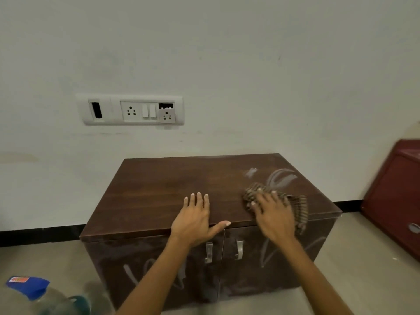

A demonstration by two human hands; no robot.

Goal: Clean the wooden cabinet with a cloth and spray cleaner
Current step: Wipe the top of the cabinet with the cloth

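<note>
Cloth (298,208), brown and knobbly, lies bunched on the wooden cabinet (159,189) top toward 4 o'clock, with 1 end draped over the front edge. The cabinet stands on the floor against the wall.

My right hand (272,212) presses flat on the cloth, fingers spread rather than curled round it. My left hand (193,217) lies open on bare wood near 6 o'clock, thumb along the front lip, holding nothing.

I judge the cloth soft, light and floppy (it will bunch under a loose palm), so I would bear down with a spread hand over its middle. The cabinet looks stiff and heavy enough to stay put.

White streaks (280,177) show at 2 o'clock on the top and across both doors. A blurred blue-capped bottle (29,289) sits at 8 o'clock of my view.
</note>
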